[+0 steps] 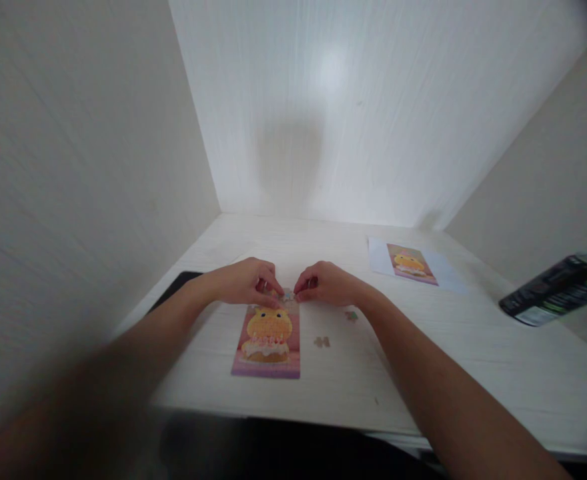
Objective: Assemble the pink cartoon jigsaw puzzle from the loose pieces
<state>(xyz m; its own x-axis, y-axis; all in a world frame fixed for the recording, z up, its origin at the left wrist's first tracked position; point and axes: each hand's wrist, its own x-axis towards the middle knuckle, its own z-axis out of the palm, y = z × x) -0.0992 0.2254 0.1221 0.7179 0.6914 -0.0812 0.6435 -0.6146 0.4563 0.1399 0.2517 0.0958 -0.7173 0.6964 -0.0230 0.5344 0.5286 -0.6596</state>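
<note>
A partly joined jigsaw puzzle [268,337], showing a yellow animal-shaped cake with candles, lies flat on the white table. At its far edge, several small pieces [287,295] sit between my two hands. My left hand [251,283] is over the puzzle's upper left, thumb and fingers pinched down at the top edge. At the upper right corner my right hand [323,283] has its fingertips pinched on a puzzle piece, mostly hidden by the fingers. What the left fingertips hold, if anything, is too small to make out.
Loose puzzle pieces [322,342] lie right of the puzzle, with another piece [351,315] near my right wrist. A reference picture [412,264] rests on white paper at the back right. A dark can [556,290] stands at far right. A black flat object [176,290] is behind my left forearm.
</note>
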